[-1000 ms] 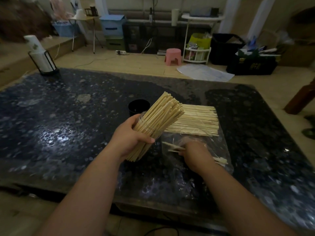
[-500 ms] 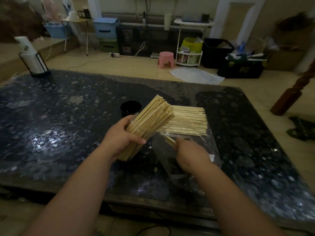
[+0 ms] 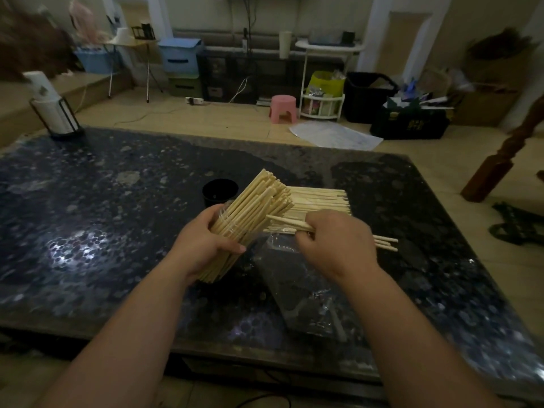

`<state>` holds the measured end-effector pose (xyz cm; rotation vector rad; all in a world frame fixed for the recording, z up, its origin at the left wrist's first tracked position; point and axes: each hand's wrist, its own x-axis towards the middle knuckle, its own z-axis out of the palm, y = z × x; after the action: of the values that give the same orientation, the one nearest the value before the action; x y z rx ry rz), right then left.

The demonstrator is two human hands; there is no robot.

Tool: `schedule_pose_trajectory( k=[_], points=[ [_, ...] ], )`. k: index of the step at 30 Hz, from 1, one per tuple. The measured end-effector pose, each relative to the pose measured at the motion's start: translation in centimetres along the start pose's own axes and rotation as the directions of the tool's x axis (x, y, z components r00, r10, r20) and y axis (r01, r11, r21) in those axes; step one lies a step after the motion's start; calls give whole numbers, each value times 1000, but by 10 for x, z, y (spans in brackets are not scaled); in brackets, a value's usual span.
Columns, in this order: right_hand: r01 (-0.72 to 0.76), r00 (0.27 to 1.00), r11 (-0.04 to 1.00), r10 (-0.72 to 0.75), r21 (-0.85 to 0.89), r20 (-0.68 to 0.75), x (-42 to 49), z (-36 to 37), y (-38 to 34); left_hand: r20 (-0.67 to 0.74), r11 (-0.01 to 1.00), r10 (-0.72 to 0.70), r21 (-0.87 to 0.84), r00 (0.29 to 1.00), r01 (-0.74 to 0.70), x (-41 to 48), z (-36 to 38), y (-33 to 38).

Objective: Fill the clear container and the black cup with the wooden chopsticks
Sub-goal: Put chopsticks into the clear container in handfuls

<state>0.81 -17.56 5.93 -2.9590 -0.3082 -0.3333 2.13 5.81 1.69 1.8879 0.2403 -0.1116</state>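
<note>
My left hand (image 3: 206,245) grips the clear container (image 3: 228,231), tilted to the right and packed with wooden chopsticks (image 3: 259,204) that fan out of its mouth. My right hand (image 3: 332,242) is closed around a few chopsticks (image 3: 385,242), held level with their left tips at the packed bundle. Just behind the container stands the black cup (image 3: 220,192), dark inside; its contents cannot be made out. A flat pile of loose chopsticks (image 3: 321,200) lies on the table behind my right hand.
A crumpled clear plastic bag (image 3: 300,290) lies on the dark speckled table (image 3: 103,216) under my right forearm. A paper roll in a black wire holder (image 3: 56,116) stands at the far left corner. A brown wooden post (image 3: 500,166) rises beside the table's right edge.
My right hand has risen from the plastic bag with a few chopsticks and brought them left to the bundle. The left hand still holds the tilted container.
</note>
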Motion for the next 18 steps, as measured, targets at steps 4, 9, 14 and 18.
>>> schedule_pose_trajectory(
  k=[4,9,14,18],
  points=[
    [143,872,987,-91,71,-481,4,9,10,55,1000,3,24,999,-4,-2,-3,3],
    [154,832,958,7,243,-554,6,7,11,141,996,9,87,990,-21,0,-4,4],
    [197,846,827,128,527,-517,9,6,3,178,988,60,128,982,-83,-4,-4,4],
    [322,803,631,213,706,-557,11,-2,-12,179,985,75,137,981,-100,-7,-6,7]
  ],
)
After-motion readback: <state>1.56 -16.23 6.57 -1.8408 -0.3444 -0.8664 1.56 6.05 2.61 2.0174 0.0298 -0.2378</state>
